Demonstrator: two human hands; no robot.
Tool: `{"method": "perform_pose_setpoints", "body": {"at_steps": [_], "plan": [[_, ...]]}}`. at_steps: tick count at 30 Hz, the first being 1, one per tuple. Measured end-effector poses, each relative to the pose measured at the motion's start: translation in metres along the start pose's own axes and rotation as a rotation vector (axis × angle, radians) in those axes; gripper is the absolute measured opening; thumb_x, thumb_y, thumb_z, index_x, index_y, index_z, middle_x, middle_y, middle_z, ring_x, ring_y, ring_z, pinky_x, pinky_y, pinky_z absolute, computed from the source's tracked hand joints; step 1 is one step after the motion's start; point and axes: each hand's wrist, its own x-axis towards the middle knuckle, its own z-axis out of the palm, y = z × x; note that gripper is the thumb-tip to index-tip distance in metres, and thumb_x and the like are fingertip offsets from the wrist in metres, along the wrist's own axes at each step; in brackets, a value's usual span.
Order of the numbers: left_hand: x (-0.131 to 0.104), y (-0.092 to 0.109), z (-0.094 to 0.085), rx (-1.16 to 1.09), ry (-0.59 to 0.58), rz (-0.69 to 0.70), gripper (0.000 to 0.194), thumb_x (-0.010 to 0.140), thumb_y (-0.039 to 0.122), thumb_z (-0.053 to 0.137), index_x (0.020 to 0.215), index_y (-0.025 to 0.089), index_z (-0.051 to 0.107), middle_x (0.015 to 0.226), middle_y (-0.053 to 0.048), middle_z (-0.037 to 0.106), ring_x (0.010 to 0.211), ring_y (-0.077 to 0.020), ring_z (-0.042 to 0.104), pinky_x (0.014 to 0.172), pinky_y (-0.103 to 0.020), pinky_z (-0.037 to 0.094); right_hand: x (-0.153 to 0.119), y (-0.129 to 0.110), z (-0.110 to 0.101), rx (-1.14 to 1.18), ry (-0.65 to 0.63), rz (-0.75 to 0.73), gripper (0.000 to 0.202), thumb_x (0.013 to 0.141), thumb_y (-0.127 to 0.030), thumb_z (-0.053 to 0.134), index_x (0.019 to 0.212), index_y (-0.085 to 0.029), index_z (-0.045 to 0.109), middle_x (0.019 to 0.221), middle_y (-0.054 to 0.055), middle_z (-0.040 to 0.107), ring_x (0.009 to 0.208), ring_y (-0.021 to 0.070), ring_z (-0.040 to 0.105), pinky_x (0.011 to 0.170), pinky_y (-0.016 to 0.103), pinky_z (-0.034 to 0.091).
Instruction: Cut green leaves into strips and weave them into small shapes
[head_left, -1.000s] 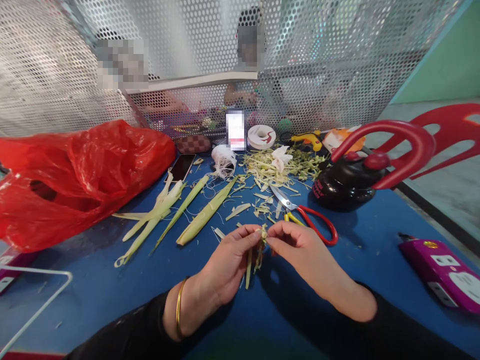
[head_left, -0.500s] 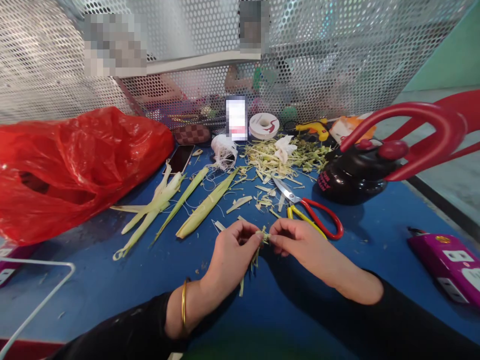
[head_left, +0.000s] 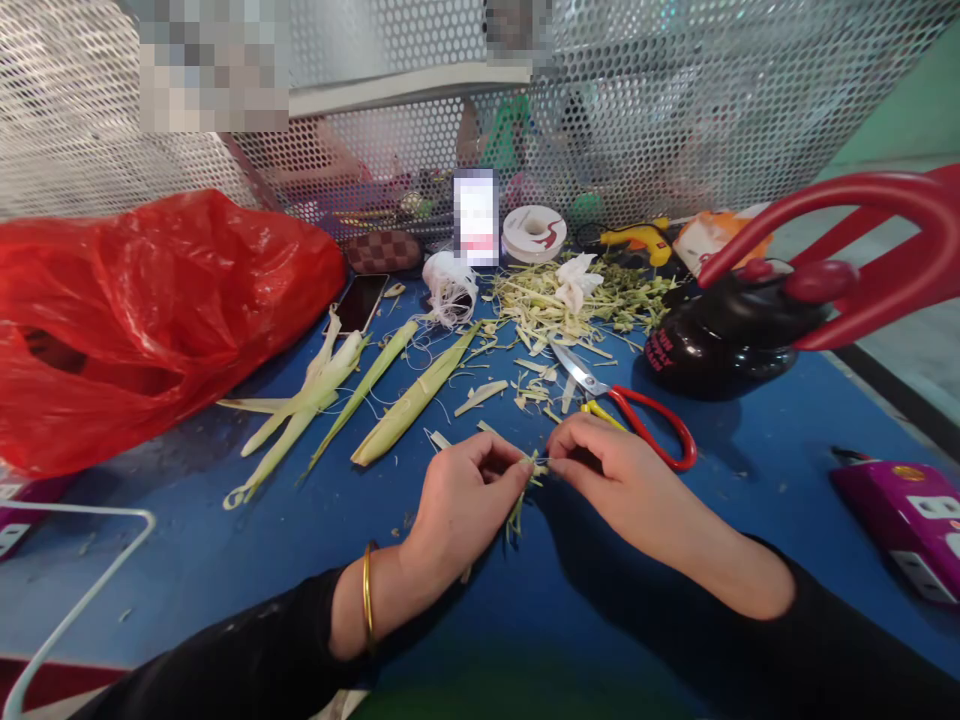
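My left hand [head_left: 469,505], with a gold bangle at the wrist, pinches a small bundle of green plant strips [head_left: 515,515] whose ends hang below the fingers. Just right of it, my right hand [head_left: 626,470] is closed in a pinch on a thin thread [head_left: 543,460] that runs to the bundle. Red-handled scissors [head_left: 651,420] lie behind my right hand, beside a yellow-handled tool [head_left: 602,412] partly covered by it. Long pale green husk leaves [head_left: 412,400] lie to the left. White thread [head_left: 450,290] sits tangled behind them.
A red plastic bag [head_left: 165,320] fills the left side. At the back are a phone [head_left: 364,300], a ribbon spool [head_left: 534,232], a yellow glue gun [head_left: 637,240] and a heap of plant scraps [head_left: 547,300]. A black pot [head_left: 720,340] and a purple power strip [head_left: 900,520] stand right.
My right hand has moved slightly right and up, away from my left hand, and thread now shows between them. The camera view has shifted a little.
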Motion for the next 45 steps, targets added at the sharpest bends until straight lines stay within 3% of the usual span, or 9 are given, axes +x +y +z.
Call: {"method": "perform_pose_setpoints", "body": {"at_steps": [10,17,21,25,30,38,45], "plan": [[-0.004,0.006,0.003,0.325,0.015,0.120,0.010,0.077,0.024,0.063,0.067,0.022,0.063,0.062,0.001,0.064,0.054,-0.0132,0.052,0.054,-0.024,0.033,0.003,-0.001,0.001,0.172,-0.085,0.165,0.011,0.081,-0.020,0.052,0.073,-0.021,0.060,0.071,0.000,0.065,0.067,0.0157,0.061,0.063,0.028,0.047],[-0.004,0.007,-0.003,0.646,-0.044,0.327,0.006,0.082,0.024,0.059,0.078,0.021,0.064,0.080,-0.001,0.065,0.069,-0.0170,0.057,0.058,-0.027,0.036,0.001,-0.002,0.003,-0.059,-0.094,0.116,0.010,0.080,-0.017,0.054,0.072,-0.021,0.058,0.078,0.002,0.065,0.074,0.0185,0.059,0.066,0.031,0.043],[-0.005,0.007,-0.010,0.726,-0.046,0.507,0.014,0.082,0.025,0.062,0.095,0.020,0.064,0.090,-0.004,0.066,0.083,-0.0215,0.060,0.070,-0.032,0.043,0.001,0.000,0.003,0.032,-0.124,0.140,0.010,0.082,-0.020,0.053,0.073,-0.021,0.058,0.074,0.002,0.064,0.070,0.0181,0.059,0.064,0.030,0.044],[0.005,0.009,-0.012,0.674,-0.105,0.676,0.008,0.083,0.017,0.060,0.089,0.019,0.065,0.086,-0.003,0.067,0.084,-0.0201,0.060,0.076,-0.033,0.043,0.003,0.001,0.002,0.103,-0.132,0.154,0.011,0.080,-0.021,0.053,0.070,-0.020,0.058,0.068,0.001,0.062,0.066,0.0167,0.058,0.062,0.029,0.043],[0.018,0.009,-0.005,0.522,-0.160,0.552,0.007,0.074,0.012,0.067,0.079,0.017,0.067,0.076,-0.001,0.066,0.076,-0.0174,0.060,0.067,-0.029,0.044,0.005,-0.004,0.000,0.148,-0.136,0.199,0.011,0.077,-0.020,0.052,0.067,-0.020,0.057,0.063,-0.002,0.058,0.061,0.0144,0.054,0.059,0.027,0.042],[0.025,-0.003,-0.003,0.429,-0.147,0.621,0.010,0.077,0.012,0.063,0.072,0.018,0.068,0.072,0.000,0.066,0.071,-0.0150,0.060,0.066,-0.028,0.042,0.006,-0.006,0.000,0.165,-0.136,0.253,0.011,0.079,-0.023,0.054,0.069,-0.021,0.057,0.064,-0.002,0.056,0.057,0.0131,0.052,0.055,0.026,0.042],[0.026,-0.005,-0.009,0.317,-0.167,0.541,0.010,0.082,0.015,0.062,0.074,0.019,0.067,0.073,0.001,0.066,0.072,-0.0134,0.060,0.067,-0.027,0.043,0.005,-0.002,0.002,0.179,-0.104,0.291,0.012,0.083,-0.026,0.053,0.073,-0.022,0.055,0.064,-0.001,0.060,0.061,0.0152,0.059,0.058,0.027,0.047]]}}
